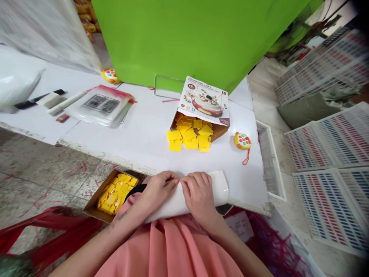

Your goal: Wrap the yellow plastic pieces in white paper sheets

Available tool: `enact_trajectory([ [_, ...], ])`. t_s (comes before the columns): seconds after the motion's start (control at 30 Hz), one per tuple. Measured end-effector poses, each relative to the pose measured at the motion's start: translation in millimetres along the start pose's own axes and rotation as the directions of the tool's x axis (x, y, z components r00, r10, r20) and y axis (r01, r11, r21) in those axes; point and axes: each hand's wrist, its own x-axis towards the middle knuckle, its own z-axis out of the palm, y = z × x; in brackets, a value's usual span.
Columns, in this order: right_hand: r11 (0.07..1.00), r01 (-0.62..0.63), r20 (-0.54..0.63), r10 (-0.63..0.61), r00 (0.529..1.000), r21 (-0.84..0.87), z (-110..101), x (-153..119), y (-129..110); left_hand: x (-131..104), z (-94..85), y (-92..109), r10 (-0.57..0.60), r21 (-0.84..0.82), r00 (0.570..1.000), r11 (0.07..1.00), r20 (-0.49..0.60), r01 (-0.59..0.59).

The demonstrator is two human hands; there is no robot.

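Observation:
A smooth, white glossy plastic bundle [220, 187] lies across my lap at the table's front edge, its right end resting on the tabletop. My left hand [163, 188] is closed, thumb and fingers pinched at the bundle's upper edge. Close beside it, almost touching at the fingertips, my right hand [198, 192] pinches the same edge with bent fingers. Whether a smaller piece sits between the fingertips cannot be made out. Beyond the hands, yellow square plastic pieces [188, 134] spill out of an open printed toy box [204, 100] lying on its side.
A toy with coloured buttons and an orange strap [242, 141] lies right of the box. Clear plastic bags [100, 105] and a white roll [67, 103] lie left. A carton of yellow pieces [117, 192] stands below. A green panel [187, 38] closes the back; white crates [334, 207] stand right.

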Motion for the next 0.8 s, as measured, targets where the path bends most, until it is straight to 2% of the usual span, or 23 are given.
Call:
enact_trajectory([
  [0.07,0.997,-0.038,0.007,0.038,0.999,0.066,1.5,0.9,1.9,-0.1,-5.2,-2.1,0.015,0.051,1.000,0.999,0.019,-0.016],
  [0.2,0.947,-0.111,0.041,0.103,0.994,0.302,-0.3,4.0,7.3,1.3,-12.8,-8.0,-0.009,0.160,0.999,0.987,0.047,0.001],
  [0.33,0.908,-0.106,0.042,0.098,0.994,0.406,-5.2,17.9,13.8,4.7,-13.7,-9.8,-0.024,0.153,0.997,0.988,0.079,0.012],
  [0.47,0.959,-0.008,0.014,0.004,1.000,0.282,0.4,49.6,24.8,6.5,-13.8,-4.7,-0.002,0.102,0.993,0.995,0.122,-0.011],
  [0.63,0.991,0.131,0.088,-0.132,0.987,0.014,24.0,87.7,35.6,4.8,-16.8,0.7,0.004,0.050,0.993,0.999,0.117,-0.010],
  [0.8,0.969,0.239,0.130,-0.228,0.965,-0.069,33.6,91.2,33.0,2.3,-17.9,-2.3,-0.005,0.038,0.994,0.999,0.113,0.000],
])
